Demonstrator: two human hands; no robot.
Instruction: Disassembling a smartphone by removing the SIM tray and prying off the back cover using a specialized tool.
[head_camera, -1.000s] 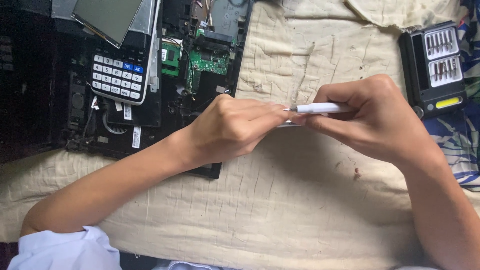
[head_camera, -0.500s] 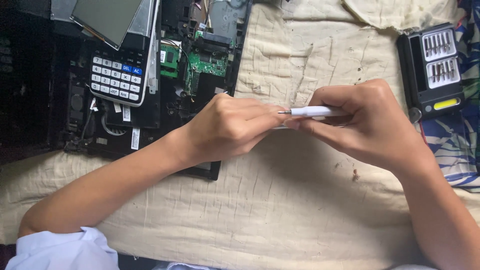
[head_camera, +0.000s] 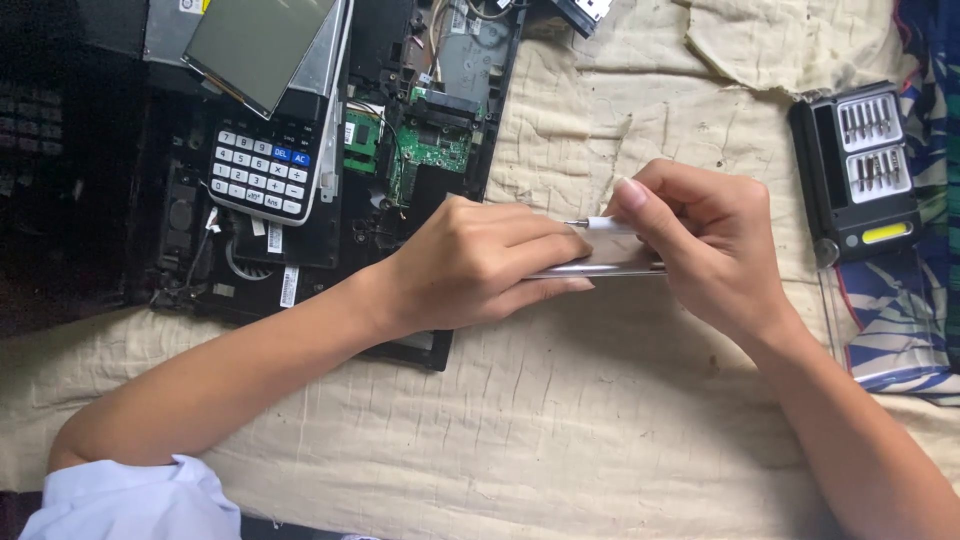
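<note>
My left hand (head_camera: 480, 262) grips one end of a thin, flat silver part (head_camera: 610, 262) held edge-on over the cloth. My right hand (head_camera: 705, 235) holds a small white-handled screwdriver (head_camera: 603, 225), its metal tip pointing left against the top of the silver part near my left fingers. Both hands meet in the middle of the view. Most of the screwdriver's handle is hidden inside my right fist.
An opened black laptop chassis (head_camera: 200, 270) with a green circuit board (head_camera: 430, 150) lies at upper left, a calculator (head_camera: 262, 170) and a grey flat panel (head_camera: 260, 40) on it. A black screwdriver bit case (head_camera: 865, 170) stands at right on patterned blue fabric (head_camera: 900, 310). Beige cloth (head_camera: 560, 420) covers the surface.
My right hand has curled tighter over the screwdriver and shifted left and down, so less of the white handle shows. The left hand has kept its grip on the silver part.
</note>
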